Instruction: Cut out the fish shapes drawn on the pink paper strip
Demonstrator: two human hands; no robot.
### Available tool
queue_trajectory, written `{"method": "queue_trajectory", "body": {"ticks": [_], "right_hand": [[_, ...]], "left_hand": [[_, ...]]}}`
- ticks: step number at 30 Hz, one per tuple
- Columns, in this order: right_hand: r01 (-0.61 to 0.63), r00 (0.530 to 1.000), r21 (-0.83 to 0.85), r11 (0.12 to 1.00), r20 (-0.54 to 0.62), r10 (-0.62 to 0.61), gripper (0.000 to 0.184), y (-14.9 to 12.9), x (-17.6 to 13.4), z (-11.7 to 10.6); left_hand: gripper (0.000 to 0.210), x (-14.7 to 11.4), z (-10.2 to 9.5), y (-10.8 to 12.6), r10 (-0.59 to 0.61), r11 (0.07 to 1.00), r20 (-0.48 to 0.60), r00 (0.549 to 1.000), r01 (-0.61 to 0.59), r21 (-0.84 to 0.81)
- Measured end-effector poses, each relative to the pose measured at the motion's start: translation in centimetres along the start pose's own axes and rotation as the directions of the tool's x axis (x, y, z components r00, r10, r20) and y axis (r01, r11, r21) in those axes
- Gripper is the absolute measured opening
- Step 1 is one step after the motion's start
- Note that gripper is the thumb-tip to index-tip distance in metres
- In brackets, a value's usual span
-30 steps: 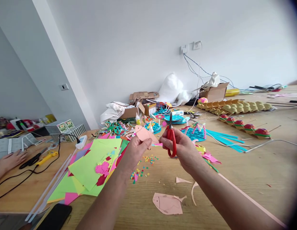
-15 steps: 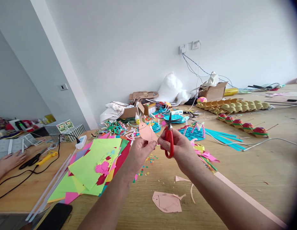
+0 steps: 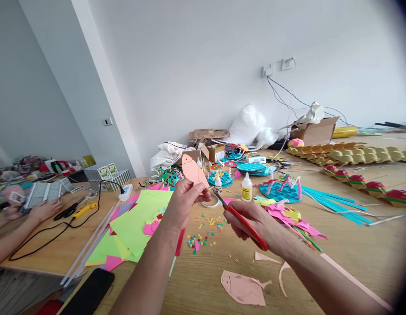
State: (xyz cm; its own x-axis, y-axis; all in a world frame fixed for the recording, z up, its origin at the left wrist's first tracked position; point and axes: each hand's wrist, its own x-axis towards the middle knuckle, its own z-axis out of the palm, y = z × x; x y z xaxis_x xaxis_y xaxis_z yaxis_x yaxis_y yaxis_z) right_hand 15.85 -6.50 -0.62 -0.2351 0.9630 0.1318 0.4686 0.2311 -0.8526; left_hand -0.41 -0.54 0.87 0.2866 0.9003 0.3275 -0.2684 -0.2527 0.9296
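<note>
My left hand (image 3: pixel 187 199) pinches a pink paper fish (image 3: pixel 191 169) by its lower end, its drawn eye and gill line facing me. In my right hand (image 3: pixel 251 221) is a pair of red-handled scissors (image 3: pixel 247 226), fingers wrapped round the handles. The dark blades point up and left toward the tail end of the fish; whether they touch the paper I cannot tell. Below on the table lies a second pink fish drawing (image 3: pixel 244 287), partly cut. Beside it are pink paper scraps (image 3: pixel 265 257).
Coloured paper sheets (image 3: pixel 137 227) and a black phone (image 3: pixel 88 292) lie to the left. Glue bottles (image 3: pixel 246 188), a tape roll (image 3: pixel 212 202) and paper confetti (image 3: pixel 198 241) are ahead. Painted egg-carton strips (image 3: pixel 356 181) stand right. A co-worker's hands (image 3: pixel 47 210) are far left.
The scissors have swung from upright to slanting, blades now toward the fish. My right hand has lowered slightly and turned. The view has shifted left, bringing the co-worker's hands further in.
</note>
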Motion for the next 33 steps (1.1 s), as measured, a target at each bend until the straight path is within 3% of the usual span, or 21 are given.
{"method": "queue_trajectory", "body": {"ticks": [11,33], "right_hand": [[-0.02,1.0,0.052,0.998,0.017,0.019,0.041,-0.34,-0.37,0.25],[-0.063,0.998,0.13,0.99,0.017,0.061,0.039,-0.39,-0.12,0.36]], "left_hand": [[0.01,-0.26,0.6,-0.15,-0.034,0.999,0.108,0.994,0.036,-0.019],[0.007,-0.04,0.62,-0.47,-0.023,0.995,0.145,0.989,0.037,-0.092]]}}
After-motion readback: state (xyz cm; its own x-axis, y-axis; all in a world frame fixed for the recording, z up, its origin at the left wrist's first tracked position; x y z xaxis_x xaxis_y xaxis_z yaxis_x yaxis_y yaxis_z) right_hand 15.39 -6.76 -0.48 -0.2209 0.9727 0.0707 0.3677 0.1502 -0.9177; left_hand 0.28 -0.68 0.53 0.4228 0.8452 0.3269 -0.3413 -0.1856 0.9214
